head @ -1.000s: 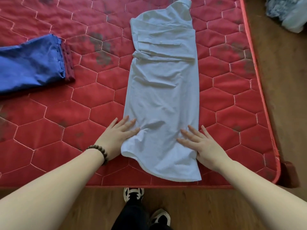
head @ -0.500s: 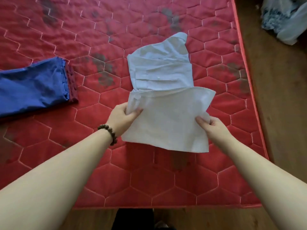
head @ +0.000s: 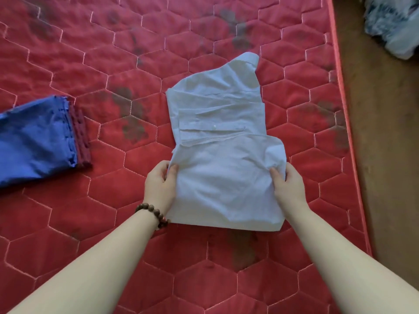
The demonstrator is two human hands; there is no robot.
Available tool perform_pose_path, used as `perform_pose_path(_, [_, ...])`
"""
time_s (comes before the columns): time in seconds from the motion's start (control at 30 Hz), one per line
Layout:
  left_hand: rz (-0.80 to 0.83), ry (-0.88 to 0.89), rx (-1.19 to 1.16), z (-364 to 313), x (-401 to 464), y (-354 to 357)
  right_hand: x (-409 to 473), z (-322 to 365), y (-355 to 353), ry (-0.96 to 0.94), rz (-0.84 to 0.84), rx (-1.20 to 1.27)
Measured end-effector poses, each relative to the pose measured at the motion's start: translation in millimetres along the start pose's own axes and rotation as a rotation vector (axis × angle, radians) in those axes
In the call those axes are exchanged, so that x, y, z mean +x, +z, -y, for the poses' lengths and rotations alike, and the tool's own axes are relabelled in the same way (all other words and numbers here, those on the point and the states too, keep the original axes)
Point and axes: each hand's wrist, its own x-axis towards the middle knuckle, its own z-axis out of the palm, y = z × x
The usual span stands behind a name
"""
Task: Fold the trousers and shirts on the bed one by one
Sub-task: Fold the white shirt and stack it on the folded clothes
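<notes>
I pinch the pale shirt [head: 222, 159] at frame centre on the red bed [head: 68, 234]: my left hand [head: 159, 185] holds its left edge, my right hand [head: 289, 188] its right edge. Its long axis runs up the frame, away from me, collar end farthest. Both hands sit level, equally near the lifted lower half.

A pale blue shirt [head: 217, 141] lies on the red quilted mattress [head: 90, 223], its lower half doubled up over the body. The left hand [head: 159, 185] and right hand [head: 289, 186] pinch the folded flap's side edges. A beaded bracelet [head: 153, 211] circles the left wrist. Folded blue trousers [head: 34, 141] lie well apart at left.
</notes>
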Motion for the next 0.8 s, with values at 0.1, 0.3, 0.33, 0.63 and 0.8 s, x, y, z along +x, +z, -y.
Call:
perform_pose_path(0.1, [-0.058, 0.057, -0.051, -27, 23, 2, 25, 28, -3, -0.075, -0.009, 0.034])
perform_pose_path(0.3, [-0.194, 0.150, -0.102, -77, 104, 9, 112, 95, 2, -0.215, 0.003, 0.184])
perform_pose_path(0.33, [-0.206, 0.138, -0.084, -81, 120, 12, 129, 101, 6, -0.214, 0.017, 0.184])
perform_pose_path(0.63, [-0.144, -0.157, 0.155, -69, 218, 43, 240, 95, 52, 0.142, 0.102, 0.138])
perform_pose_path(0.8, [-0.188, -0.055, 0.007, -72, 219, 39, 239, 100, 51, -0.094, 0.020, 0.102])
